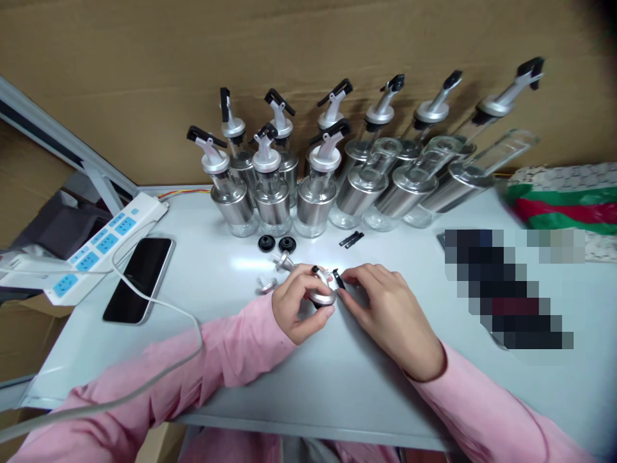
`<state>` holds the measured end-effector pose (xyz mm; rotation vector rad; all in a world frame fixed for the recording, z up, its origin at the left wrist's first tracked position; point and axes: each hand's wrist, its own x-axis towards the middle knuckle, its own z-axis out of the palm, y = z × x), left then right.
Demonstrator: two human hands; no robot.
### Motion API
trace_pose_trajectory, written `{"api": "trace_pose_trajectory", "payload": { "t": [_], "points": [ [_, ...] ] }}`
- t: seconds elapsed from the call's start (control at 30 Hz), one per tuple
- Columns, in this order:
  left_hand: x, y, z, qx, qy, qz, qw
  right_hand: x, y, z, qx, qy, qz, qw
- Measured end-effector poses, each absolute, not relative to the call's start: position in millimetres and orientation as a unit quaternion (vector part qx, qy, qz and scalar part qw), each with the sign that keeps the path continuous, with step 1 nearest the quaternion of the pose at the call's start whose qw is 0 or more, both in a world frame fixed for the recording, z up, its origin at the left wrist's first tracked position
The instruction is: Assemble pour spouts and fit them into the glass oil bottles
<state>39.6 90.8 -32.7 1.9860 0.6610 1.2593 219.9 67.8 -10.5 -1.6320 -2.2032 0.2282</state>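
Closed round a silver pourer top [322,297], my left hand [299,305] is just left of the middle of the table. My right hand [393,312] pinches a small black lever [339,280] between thumb and index finger, close beside the pourer's spout. Behind my left hand lie two loose silver pourer parts [284,260] and two round black stoppers [267,243]. Two thin black levers [351,240] lie farther back, in front of the bottles. My fingers hide part of the pourer top.
Several glass bottles with steel sleeves [274,204] stand at the back, most with pourers, some open-necked. At left are a power strip [107,243], a phone [139,280] and a white cable [193,315] crossing my left sleeve. A patterned cloth [569,202] lies at right, near a pixelated area.
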Motion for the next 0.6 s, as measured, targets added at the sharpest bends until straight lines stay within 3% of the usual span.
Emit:
{"api": "trace_pose_trajectory", "payload": {
  "t": [0.13,0.37,0.6],
  "points": [
    [38.9,88.5,-34.3,0.747,0.256,0.465,0.401,220.5,67.6,-12.2,-0.598,-0.779,0.070,0.177],
    [35.0,86.4,-36.1,0.749,0.278,0.421,0.428,219.7,68.1,-8.2,-0.569,-0.775,0.157,0.224],
    [36.8,84.6,-35.1,0.752,0.275,0.418,0.429,215.5,62.6,5.4,-0.589,-0.683,0.219,0.372]
  ]
}}
